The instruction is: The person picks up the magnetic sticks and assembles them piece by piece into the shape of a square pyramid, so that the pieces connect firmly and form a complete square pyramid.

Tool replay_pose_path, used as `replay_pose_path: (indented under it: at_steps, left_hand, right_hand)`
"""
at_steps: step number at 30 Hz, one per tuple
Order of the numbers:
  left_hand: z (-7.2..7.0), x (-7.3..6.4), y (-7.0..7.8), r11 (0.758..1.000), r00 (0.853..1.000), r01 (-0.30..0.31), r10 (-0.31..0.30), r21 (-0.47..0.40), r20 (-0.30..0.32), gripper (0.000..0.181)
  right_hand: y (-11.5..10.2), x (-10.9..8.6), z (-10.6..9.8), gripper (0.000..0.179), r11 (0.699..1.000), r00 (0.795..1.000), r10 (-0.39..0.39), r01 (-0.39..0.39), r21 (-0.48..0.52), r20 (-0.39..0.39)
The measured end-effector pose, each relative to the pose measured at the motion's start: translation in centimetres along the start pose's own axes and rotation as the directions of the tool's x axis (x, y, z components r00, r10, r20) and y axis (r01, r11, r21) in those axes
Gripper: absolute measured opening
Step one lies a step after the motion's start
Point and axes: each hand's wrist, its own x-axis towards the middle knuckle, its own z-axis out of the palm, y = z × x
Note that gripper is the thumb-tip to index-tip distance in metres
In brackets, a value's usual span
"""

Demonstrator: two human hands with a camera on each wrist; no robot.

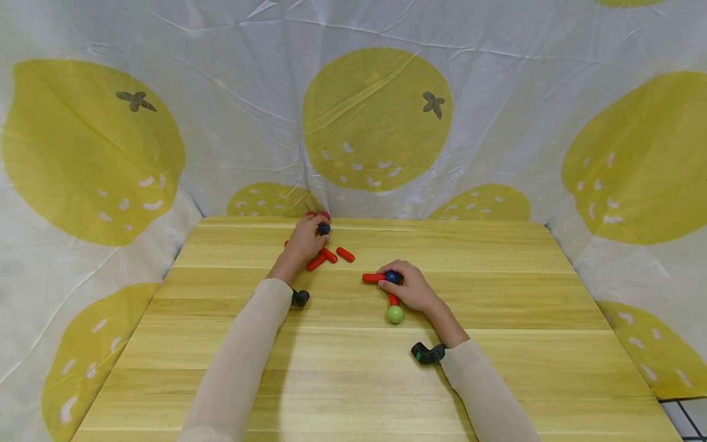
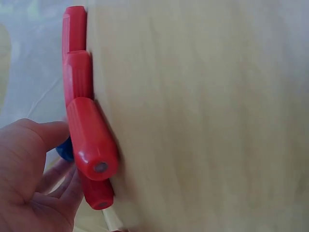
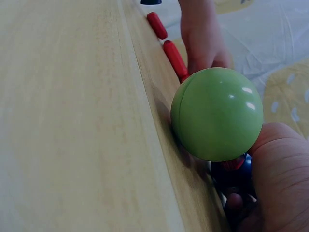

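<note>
At the back of the table, my left hand (image 1: 307, 238) pinches a dark blue ball (image 1: 323, 228). In the left wrist view, red rods partly hide that blue ball (image 2: 64, 150); the nearest rod (image 2: 91, 140) has a grey disc in its end. Nearer and to the right, my right hand (image 1: 407, 287) grips another blue ball (image 1: 393, 277). One red rod (image 1: 372, 278) sticks out leftward from it, and a second red rod (image 1: 393, 299) runs toward me to a light green ball (image 1: 394, 315). Large in the right wrist view, the green ball (image 3: 217, 114) covers most of this joined piece.
Several loose red rods (image 1: 345, 254) lie just right of and below the left hand. Red round pieces (image 1: 324, 215) sit at the table's back edge, partly hidden. A white cloth (image 1: 232, 123) with yellow fruit prints hangs behind the wooden table (image 1: 497, 380).
</note>
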Motion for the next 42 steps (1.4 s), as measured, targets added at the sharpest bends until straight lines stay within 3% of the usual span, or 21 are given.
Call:
replay_pose_path:
  at_steps: [6,10,16,20,26,33,36,42]
  left_hand:
    - [0.1,-0.3,0.0,1.000,1.000,0.004,-0.005,0.023,0.009,0.031]
    - [-0.3,-1.1,0.5,0.999,0.999,-0.037,0.037,0.022,-0.002,0.037]
    - [-0.6,-3.9,2.1,0.990,0.992,-0.126,0.126,-0.059,-0.009,0.035]
    - [0.0,-6.0,2.8,0.974,0.981,-0.185,0.191,-0.133,0.029,0.031]
    - [1.3,-8.1,3.5,0.963,0.975,-0.163,0.191,-0.216,0.113,0.030]
    - [2.6,-8.2,4.5,0.947,0.959,-0.187,0.234,-0.261,0.160,0.046]
    - [3.1,-8.0,4.8,0.944,0.952,-0.206,0.254,-0.256,0.173,0.045]
    - [3.9,-8.0,5.0,0.959,0.957,-0.165,0.212,-0.228,0.200,0.038]
  right_hand:
    - [-0.1,-0.1,0.0,0.024,1.000,1.000,0.002,-0.002,0.001,-0.003]
    - [-0.1,-0.1,0.0,0.024,1.000,1.000,0.000,0.000,-0.003,0.002]
    - [-0.3,-0.1,-0.1,0.023,1.000,1.000,0.017,-0.017,0.009,0.000]
    - [-0.4,-0.2,-0.1,0.025,0.999,0.999,0.033,-0.033,0.011,-0.008]
    - [-0.5,-0.2,0.0,0.027,0.999,0.999,0.045,-0.045,0.030,-0.006]
    - [-0.2,0.0,-0.2,0.024,0.999,1.000,0.023,-0.023,0.028,-0.020]
    - [-0.2,0.0,-0.2,0.024,1.000,1.000,0.006,-0.006,0.019,-0.022]
    - [-0.1,-0.1,-0.1,0.026,1.000,1.000,-0.014,0.015,0.009,-0.023]
